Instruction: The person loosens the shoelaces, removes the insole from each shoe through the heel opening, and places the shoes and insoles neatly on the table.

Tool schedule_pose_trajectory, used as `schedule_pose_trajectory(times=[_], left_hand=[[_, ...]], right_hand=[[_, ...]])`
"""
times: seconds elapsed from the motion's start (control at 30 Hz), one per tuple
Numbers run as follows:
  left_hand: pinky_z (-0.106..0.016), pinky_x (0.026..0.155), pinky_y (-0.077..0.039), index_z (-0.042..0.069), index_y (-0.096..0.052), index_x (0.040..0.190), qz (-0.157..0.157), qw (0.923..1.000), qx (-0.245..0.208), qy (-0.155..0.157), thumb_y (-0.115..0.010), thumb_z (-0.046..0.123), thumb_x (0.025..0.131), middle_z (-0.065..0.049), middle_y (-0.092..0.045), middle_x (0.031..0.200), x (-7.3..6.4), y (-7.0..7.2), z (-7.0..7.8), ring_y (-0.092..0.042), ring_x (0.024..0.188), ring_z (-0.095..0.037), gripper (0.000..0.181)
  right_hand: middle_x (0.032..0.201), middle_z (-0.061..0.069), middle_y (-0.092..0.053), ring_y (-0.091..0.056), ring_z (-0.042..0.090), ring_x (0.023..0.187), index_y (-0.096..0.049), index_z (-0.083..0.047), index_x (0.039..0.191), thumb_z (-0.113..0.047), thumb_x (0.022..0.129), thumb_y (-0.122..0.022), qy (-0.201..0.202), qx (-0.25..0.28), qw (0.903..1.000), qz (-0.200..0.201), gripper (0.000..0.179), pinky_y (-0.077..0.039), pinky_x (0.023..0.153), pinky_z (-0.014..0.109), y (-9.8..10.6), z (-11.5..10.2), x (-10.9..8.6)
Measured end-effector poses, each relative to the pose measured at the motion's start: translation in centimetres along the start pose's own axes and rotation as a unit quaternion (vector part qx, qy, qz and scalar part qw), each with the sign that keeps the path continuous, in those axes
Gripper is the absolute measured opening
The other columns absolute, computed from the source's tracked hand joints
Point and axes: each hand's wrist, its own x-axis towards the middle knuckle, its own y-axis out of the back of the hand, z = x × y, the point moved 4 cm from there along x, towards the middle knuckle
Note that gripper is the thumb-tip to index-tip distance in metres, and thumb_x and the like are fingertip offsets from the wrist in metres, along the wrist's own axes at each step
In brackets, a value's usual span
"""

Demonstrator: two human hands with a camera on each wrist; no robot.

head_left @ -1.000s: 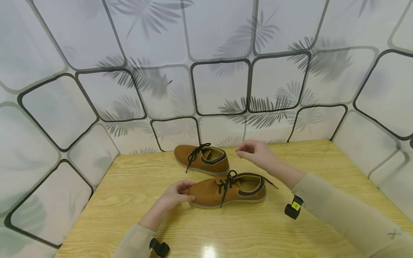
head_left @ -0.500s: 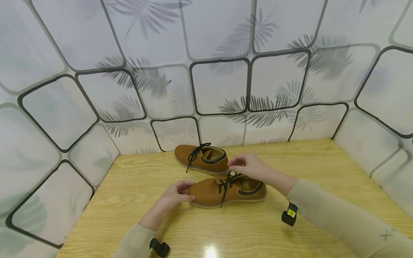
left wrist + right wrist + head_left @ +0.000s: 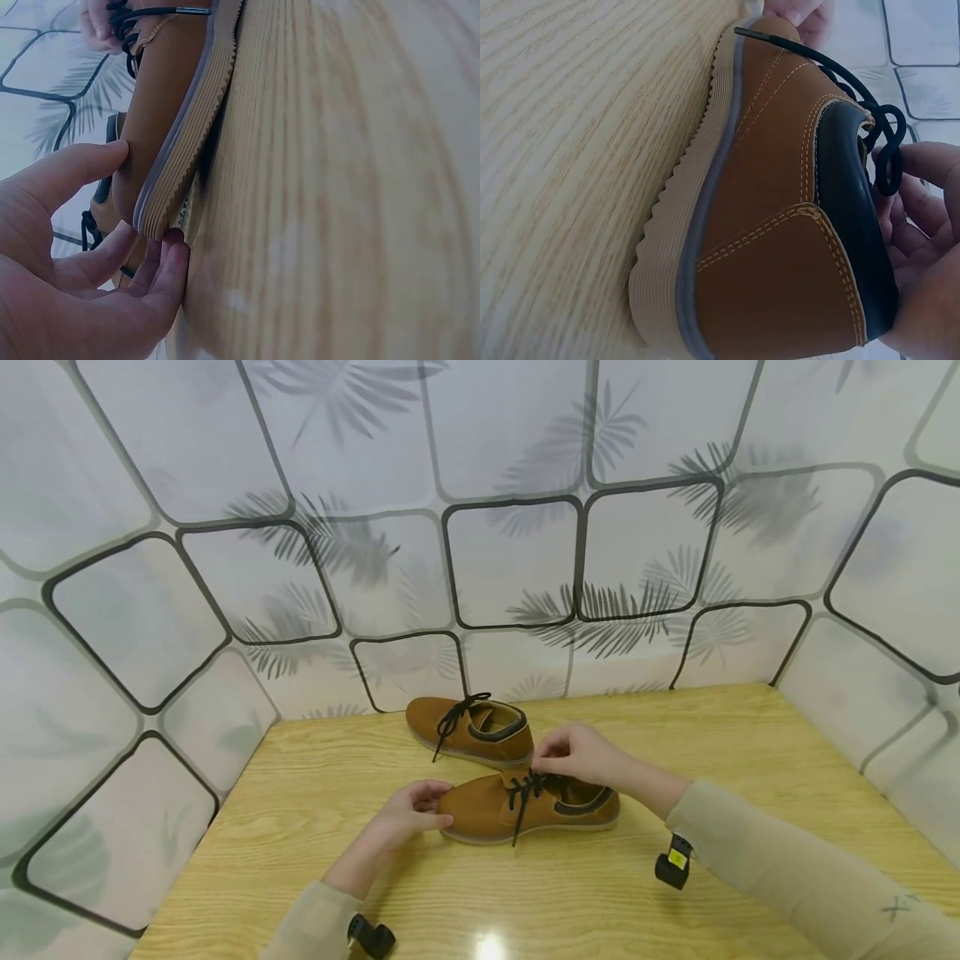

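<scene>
A brown lace-up shoe (image 3: 480, 808) stands on the table with its toe to the left. At that toe is my left hand (image 3: 408, 814), its thumb on the upper and fingertips curled under the sole's edge in the left wrist view. My right hand (image 3: 581, 756) is over the shoe's opening, pinching the black shoelace (image 3: 889, 154) near the tongue. One lace end (image 3: 180, 10) hangs down the near side. The right hand hides part of the opening and some of the lacing.
Behind stands a second brown shoe (image 3: 431, 718), its black lace tied in a bow, its heel close to the first shoe. The wood-grain table (image 3: 300, 777) runs back to a patterned cloth wall (image 3: 517, 560), with more cloth on both sides.
My right hand has moved left and down from beside the rear shoe's heel to the near shoe's lace and now pinches it. The left hand stays at the toe.
</scene>
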Motion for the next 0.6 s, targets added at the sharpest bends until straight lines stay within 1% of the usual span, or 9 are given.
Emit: schedule_pose_trajectory(times=[0.1,0.3,0.43,0.6], left_hand=[[-0.025,0.092,-0.051,-0.008,-0.059,0.141,-0.003,1.0000,-0.001,-0.001,-0.078,0.001,0.091,-0.024,-0.065,0.136,0.01,0.05,-0.04,-0.063,0.113,-0.021,0.054],[-0.024,0.092,-0.050,-0.008,-0.060,0.140,-0.002,1.0000,0.003,-0.003,-0.078,0.001,0.090,-0.024,-0.065,0.136,0.10,0.05,-0.01,-0.063,0.112,-0.020,0.054],[-0.024,0.092,-0.050,-0.008,-0.059,0.141,-0.002,1.0000,0.001,-0.003,-0.078,0.001,0.090,-0.024,-0.064,0.137,0.13,0.09,-0.05,-0.062,0.112,-0.020,0.054],[-0.024,0.092,-0.050,-0.009,-0.059,0.140,-0.004,1.0000,-0.001,-0.007,-0.078,0.000,0.090,-0.025,-0.064,0.137,0.18,0.13,-0.16,-0.063,0.111,-0.019,0.055]], right_hand=[[0.096,0.007,-0.079,-0.065,0.008,0.081,-0.082,-0.006,0.098,-0.009,0.099,-0.074,0.018,-0.016,0.9996,-0.016,0.009,-0.055,0.076,0.027,0.00,0.00,0.07],[0.107,0.013,-0.077,-0.059,0.004,0.076,-0.083,-0.004,0.103,-0.005,0.098,-0.072,0.062,-0.036,0.9960,-0.052,0.012,-0.052,0.069,0.023,0.25,-0.36,-0.02],[0.108,0.014,-0.078,-0.061,0.003,0.077,-0.083,-0.004,0.103,-0.005,0.099,-0.072,0.071,-0.042,0.9946,-0.063,0.012,-0.053,0.070,0.023,0.25,-0.39,0.04],[0.106,0.010,-0.079,-0.064,0.002,0.080,-0.082,-0.007,0.100,-0.007,0.100,-0.073,0.071,-0.046,0.9943,-0.066,0.009,-0.056,0.073,0.024,0.04,-0.15,0.29]])
